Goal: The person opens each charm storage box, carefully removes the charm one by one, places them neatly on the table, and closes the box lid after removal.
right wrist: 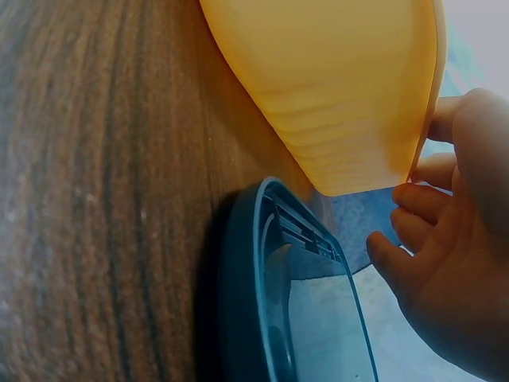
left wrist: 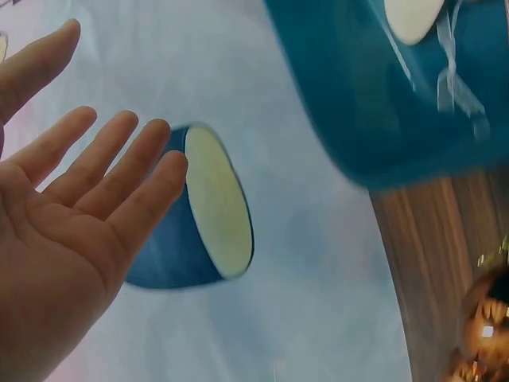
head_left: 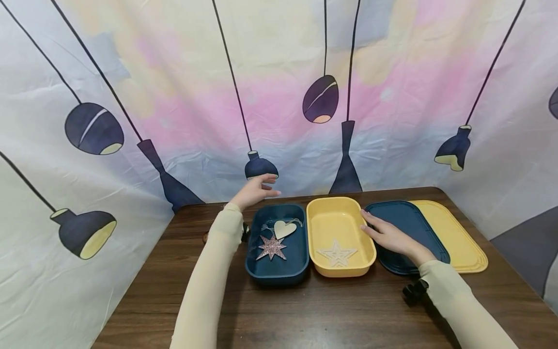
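My left hand (head_left: 257, 190) hovers above the back left of a blue box (head_left: 257, 264), fingers spread and loosely bent; its palm (left wrist: 56, 247) shows nothing held. Inside the blue box lie a pale heart ornament (head_left: 284, 229) with a string and a pink glittery eight-pointed star (head_left: 272, 247). Close beside it stands a yellow box (head_left: 335, 272) with a whitish star ornament (head_left: 337, 254) at its near end. Along the yellow box's right rim rests my right hand (head_left: 390, 236), its fingers (right wrist: 425, 203) fairly straight and touching the edge.
A blue lid (head_left: 403, 218) partly overlaps a yellow lid (head_left: 464, 242) on the right of the wooden table (head_left: 340, 315). Shiny copper-coloured balls (left wrist: 485, 326) sit left of the blue box. A printed cloth (head_left: 196, 97) hangs behind the table.
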Demonstrator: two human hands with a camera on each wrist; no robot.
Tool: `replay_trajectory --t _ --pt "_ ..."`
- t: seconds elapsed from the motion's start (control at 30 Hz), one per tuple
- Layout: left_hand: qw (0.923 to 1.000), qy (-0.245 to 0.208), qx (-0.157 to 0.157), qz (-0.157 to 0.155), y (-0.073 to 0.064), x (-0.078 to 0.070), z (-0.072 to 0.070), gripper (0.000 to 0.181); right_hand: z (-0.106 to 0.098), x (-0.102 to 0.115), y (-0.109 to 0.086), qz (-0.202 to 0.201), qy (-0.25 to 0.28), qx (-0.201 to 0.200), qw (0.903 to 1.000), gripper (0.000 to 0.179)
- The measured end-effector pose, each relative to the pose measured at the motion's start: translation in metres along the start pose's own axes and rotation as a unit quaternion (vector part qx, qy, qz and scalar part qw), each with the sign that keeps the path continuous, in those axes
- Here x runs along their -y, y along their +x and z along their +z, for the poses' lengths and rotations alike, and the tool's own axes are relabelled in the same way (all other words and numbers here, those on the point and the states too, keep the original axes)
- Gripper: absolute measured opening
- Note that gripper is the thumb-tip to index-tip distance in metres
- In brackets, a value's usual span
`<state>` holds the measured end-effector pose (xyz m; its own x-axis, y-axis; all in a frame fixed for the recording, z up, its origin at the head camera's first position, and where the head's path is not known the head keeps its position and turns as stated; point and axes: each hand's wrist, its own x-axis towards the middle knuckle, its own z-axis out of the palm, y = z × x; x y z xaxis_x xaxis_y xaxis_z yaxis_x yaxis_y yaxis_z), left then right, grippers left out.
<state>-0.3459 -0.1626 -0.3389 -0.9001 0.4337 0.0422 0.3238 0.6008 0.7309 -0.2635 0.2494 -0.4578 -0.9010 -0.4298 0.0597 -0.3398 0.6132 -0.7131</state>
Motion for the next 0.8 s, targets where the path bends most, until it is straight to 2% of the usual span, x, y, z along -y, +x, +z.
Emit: replay_trajectory --t 0.2,0.47,0.8 --pt "0.9996 0.004 0.027 -0.003 0.007 -0.003 0.021 0.065 0.001 0.000 -0.001 0.003 0.001 0.002 1.0000 0.067" --pt "0.9982 0.030 0.051 -0.011 0.014 0.002 0.044 0.061 0.002 0.000 -0.002 0.007 0.006 -0.002 1.0000 0.067" --pt "0.9956 0.060 0.069 -0.019 0.015 0.006 0.057 0.053 0.000 0.002 0.000 0.008 0.005 -0.001 1.0000 0.067"
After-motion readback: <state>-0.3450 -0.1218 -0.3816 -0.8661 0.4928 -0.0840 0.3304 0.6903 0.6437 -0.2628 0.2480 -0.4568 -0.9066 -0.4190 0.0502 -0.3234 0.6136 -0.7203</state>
